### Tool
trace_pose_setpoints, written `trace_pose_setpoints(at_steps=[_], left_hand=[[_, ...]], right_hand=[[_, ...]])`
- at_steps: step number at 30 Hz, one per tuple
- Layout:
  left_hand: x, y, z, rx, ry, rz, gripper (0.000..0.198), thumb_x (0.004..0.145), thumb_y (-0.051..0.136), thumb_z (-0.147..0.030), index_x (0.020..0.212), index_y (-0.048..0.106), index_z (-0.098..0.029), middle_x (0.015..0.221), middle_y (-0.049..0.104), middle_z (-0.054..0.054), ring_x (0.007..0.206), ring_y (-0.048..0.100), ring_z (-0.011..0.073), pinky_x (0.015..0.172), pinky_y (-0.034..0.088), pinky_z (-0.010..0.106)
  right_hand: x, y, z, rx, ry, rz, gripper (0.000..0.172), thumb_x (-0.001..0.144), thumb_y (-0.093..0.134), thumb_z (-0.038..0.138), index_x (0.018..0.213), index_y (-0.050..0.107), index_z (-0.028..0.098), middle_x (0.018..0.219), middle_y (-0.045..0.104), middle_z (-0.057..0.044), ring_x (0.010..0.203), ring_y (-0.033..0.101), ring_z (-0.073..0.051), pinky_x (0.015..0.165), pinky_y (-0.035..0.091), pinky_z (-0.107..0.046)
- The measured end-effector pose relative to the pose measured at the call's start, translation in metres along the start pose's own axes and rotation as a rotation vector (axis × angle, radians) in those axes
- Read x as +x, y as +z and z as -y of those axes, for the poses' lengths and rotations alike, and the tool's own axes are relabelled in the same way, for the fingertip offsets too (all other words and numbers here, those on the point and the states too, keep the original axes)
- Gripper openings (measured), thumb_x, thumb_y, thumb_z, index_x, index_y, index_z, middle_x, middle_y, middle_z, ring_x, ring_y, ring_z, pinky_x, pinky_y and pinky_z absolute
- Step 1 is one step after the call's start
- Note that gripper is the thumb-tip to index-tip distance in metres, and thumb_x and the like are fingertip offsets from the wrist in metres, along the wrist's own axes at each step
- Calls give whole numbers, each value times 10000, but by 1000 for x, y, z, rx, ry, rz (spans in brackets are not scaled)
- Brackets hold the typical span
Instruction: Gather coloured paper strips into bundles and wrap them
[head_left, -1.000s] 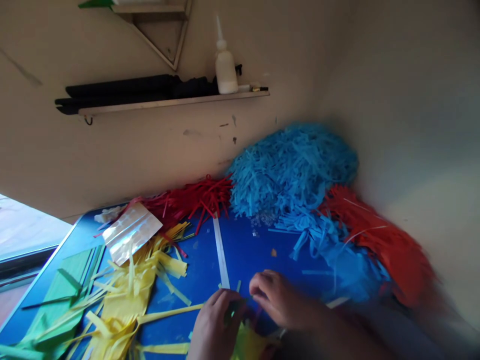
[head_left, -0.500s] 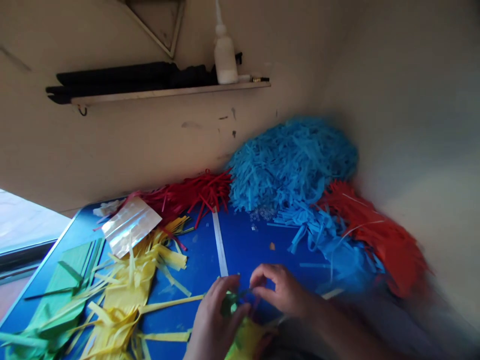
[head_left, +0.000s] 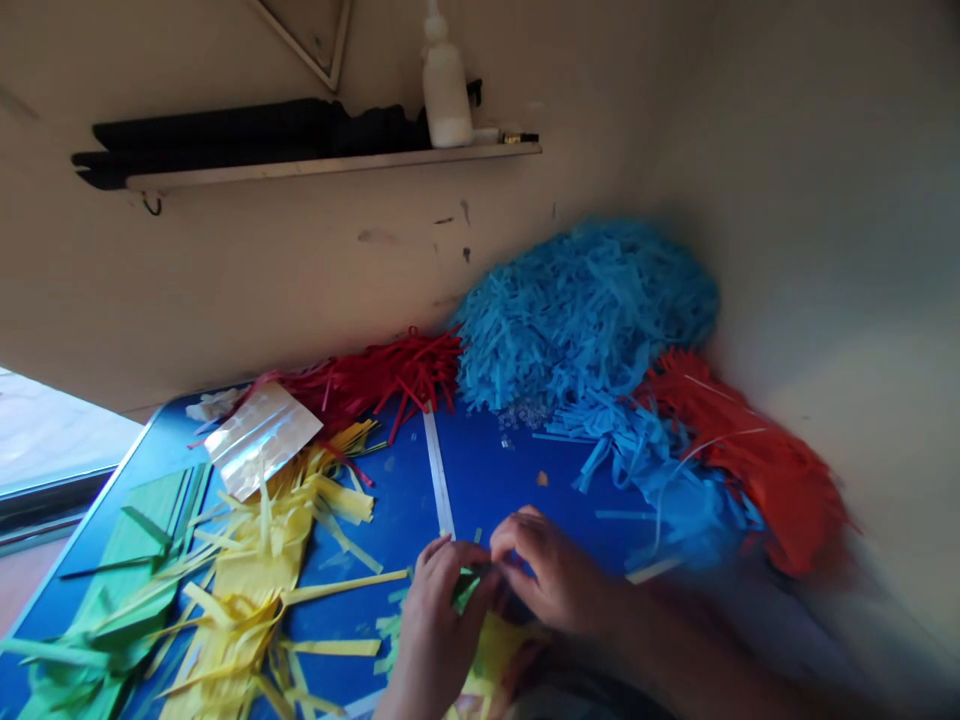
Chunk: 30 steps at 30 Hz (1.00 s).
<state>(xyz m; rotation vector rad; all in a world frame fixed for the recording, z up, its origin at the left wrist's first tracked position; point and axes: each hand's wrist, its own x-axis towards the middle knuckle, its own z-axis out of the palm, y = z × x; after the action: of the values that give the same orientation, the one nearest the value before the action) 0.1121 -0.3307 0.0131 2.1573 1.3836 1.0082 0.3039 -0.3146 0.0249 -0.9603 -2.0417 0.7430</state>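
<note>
Low in the middle of the head view, my left hand (head_left: 435, 630) is closed with a piece of green fringed paper (head_left: 466, 588) between its thumb and fingers. My right hand (head_left: 551, 575) is pinched, its fingertips meeting the left ones at the paper's upper edge. What exactly the right fingertips grip is too small to make out. Yellow paper (head_left: 495, 645) shows below and between the two hands. Light green fringe (head_left: 388, 640) sticks out to the left of my left hand. My own hands hide much of this piece.
Yellow strips (head_left: 259, 570) and green paper (head_left: 131, 560) lie left on the blue table (head_left: 491, 470). Red strips (head_left: 375, 380), a shiny sheet (head_left: 262, 440), a blue fringed heap (head_left: 585, 310) and orange-red paper (head_left: 772, 470) lie behind. A shelf (head_left: 337, 165) carries a white bottle (head_left: 447, 95).
My hands have come together, the right fingertips now touching the left ones. More green fringe shows left of my left hand. The view has tilted slightly downward.
</note>
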Motion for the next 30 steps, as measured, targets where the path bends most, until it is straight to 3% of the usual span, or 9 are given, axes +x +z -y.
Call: trace_pose_setpoints(at_steps=[3, 9, 16, 20, 24, 30], left_hand=[[1, 2, 0, -8, 28, 22, 70, 896, 593, -266, 830, 610, -250, 747, 703, -46, 682, 669, 137, 974, 477, 399], [1, 0, 3, 58, 63, -12, 34, 881, 615, -255, 848, 606, -254, 754, 706, -58, 663, 664, 130, 912, 490, 367], [6, 3, 0, 94, 256, -112, 124, 874, 604, -151, 855, 657, -262, 820, 742, -24, 780, 696, 138, 955, 466, 370], [8, 3, -1, 113, 279, -142, 119, 876, 602, -155, 839, 660, -252, 788, 742, -29, 734, 693, 131, 944, 458, 367], [7, 5, -1, 139, 266, -99, 115, 890, 598, -179, 849, 662, -264, 814, 749, -25, 775, 696, 143, 953, 435, 384], [7, 19, 7, 147, 250, -81, 42, 898, 593, -235, 879, 622, -259, 825, 747, -28, 770, 707, 156, 910, 478, 374]], right_hand=[[0, -1, 1, 20, 26, 1, 152, 865, 532, 83, 922, 502, 221, 856, 630, -29, 822, 582, -184, 816, 439, -330], [-4, 2, -5, 12, 5, -55, 158, 864, 506, 77, 908, 472, 224, 829, 620, -17, 791, 571, -177, 828, 434, -347], [-4, 0, -5, -23, -10, -61, 161, 905, 525, 87, 961, 479, 231, 859, 644, -12, 796, 593, -172, 879, 420, -383], [-7, 2, -7, -48, -37, -85, 181, 904, 518, 78, 990, 477, 232, 875, 650, -14, 804, 602, -176, 883, 415, -391], [-9, 4, -9, -57, -31, -83, 189, 901, 526, 79, 990, 470, 236, 874, 654, -11, 809, 612, -178, 889, 409, -395], [-6, -1, -4, -112, -54, -114, 162, 896, 519, 79, 934, 481, 232, 845, 666, -3, 792, 625, -160, 908, 422, -384]])
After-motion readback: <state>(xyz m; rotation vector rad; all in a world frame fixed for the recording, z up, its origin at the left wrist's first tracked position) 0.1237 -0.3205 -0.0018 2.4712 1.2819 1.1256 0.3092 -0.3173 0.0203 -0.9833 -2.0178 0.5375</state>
